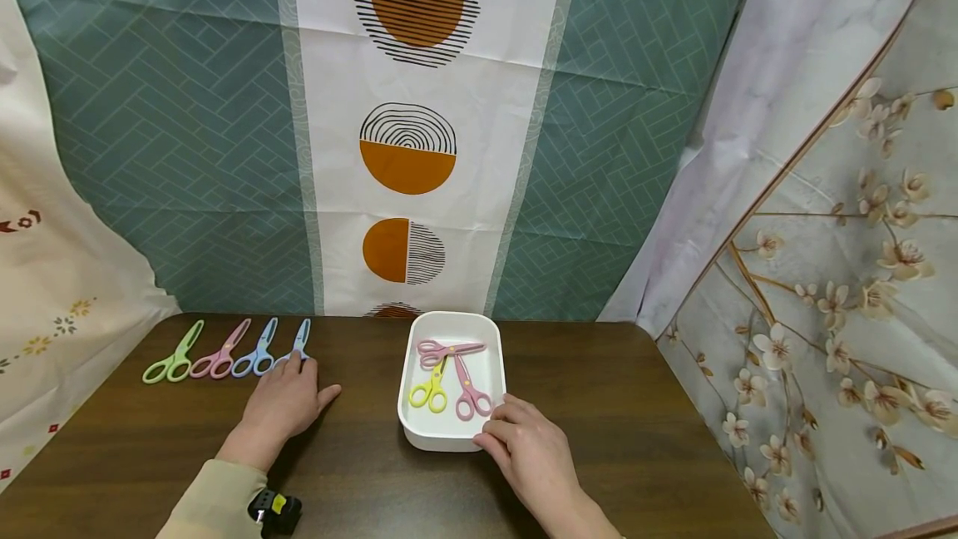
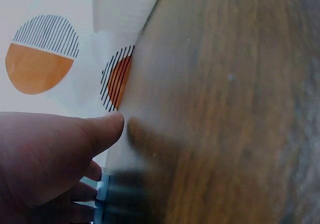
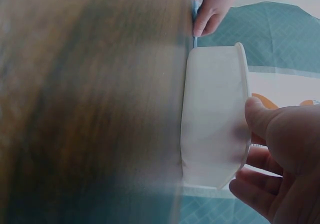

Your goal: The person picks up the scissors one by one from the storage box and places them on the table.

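Observation:
My left hand (image 1: 284,398) lies over a pair of blue scissors (image 1: 302,335) on the table. Its fingertips touch the handles and largely cover them; the thumb points out to the right. The same blue scissors (image 2: 101,198) show only edge-on in the left wrist view. With my right hand (image 1: 535,460) I hold the near right corner of a white plastic bin (image 1: 441,442), thumb and fingers at its rim. Inside the bin lie yellow scissors (image 1: 429,390), pink scissors (image 1: 451,348) lying crosswise and another pink pair (image 1: 469,393).
Left of my left hand, green scissors (image 1: 176,360), pink scissors (image 1: 222,358) and blue scissors (image 1: 258,354) stand in a row, blades pointing away. A patterned curtain (image 1: 404,106) hangs behind the brown wooden table (image 1: 359,456). A floral cloth (image 1: 846,339) hangs at the right.

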Motion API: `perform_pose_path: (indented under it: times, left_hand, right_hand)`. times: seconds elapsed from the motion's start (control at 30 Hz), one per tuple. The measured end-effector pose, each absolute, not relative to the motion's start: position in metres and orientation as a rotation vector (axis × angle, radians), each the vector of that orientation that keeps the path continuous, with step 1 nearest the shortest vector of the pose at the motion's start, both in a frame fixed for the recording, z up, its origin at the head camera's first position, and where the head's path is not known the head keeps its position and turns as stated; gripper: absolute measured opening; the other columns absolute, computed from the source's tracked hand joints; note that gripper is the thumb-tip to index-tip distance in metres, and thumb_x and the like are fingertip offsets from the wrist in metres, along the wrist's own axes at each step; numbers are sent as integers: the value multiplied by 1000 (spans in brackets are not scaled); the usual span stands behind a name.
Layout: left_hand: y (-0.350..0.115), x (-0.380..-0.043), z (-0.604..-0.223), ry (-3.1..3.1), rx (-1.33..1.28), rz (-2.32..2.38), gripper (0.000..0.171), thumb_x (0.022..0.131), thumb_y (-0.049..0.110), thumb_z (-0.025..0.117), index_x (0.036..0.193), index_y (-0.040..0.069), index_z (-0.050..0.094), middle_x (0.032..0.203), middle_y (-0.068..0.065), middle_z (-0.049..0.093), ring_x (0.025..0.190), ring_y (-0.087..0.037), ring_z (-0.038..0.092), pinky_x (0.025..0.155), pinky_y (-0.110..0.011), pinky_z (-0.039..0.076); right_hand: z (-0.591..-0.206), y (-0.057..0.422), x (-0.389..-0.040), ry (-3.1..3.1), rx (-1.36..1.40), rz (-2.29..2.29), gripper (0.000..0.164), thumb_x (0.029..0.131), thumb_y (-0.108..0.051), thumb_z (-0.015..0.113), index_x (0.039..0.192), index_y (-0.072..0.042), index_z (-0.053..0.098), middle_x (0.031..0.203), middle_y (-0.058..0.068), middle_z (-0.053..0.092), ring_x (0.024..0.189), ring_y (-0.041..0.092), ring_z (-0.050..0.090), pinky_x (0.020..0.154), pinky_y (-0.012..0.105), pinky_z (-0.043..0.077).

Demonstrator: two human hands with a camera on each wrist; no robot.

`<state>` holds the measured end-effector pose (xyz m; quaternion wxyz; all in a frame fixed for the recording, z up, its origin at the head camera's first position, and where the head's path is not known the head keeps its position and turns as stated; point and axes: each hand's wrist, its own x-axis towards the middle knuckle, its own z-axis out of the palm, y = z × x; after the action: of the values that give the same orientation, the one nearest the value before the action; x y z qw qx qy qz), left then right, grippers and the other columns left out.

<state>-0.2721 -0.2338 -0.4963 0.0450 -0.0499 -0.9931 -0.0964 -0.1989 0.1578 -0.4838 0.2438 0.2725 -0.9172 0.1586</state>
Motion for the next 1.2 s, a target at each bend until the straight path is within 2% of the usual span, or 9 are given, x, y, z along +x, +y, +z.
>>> perform_pose_path:
  times: [0.33,1.2]
  left_hand:
    - [-236,-272,-496,-2924,-192,-258,63,107,36,72,133,-19,59,139,-43,57,131,-62,55,113,-74,42]
    - [-203,-262,-473,-2885,-269,-289,68,109,39,70,146,-15,57,149,-40,56,142,-61,50,118,-72,39]
  right_hand:
    - [-484,158,-200,-2498,747,425,13,94,-36,90,91,-25,84,104,-9,75,123,21,70,95,41,63]
    - [-486,159,-199,-2490,758,440,13,94,-34,90,89,-24,83,104,-8,76,128,23,70,98,42,62]
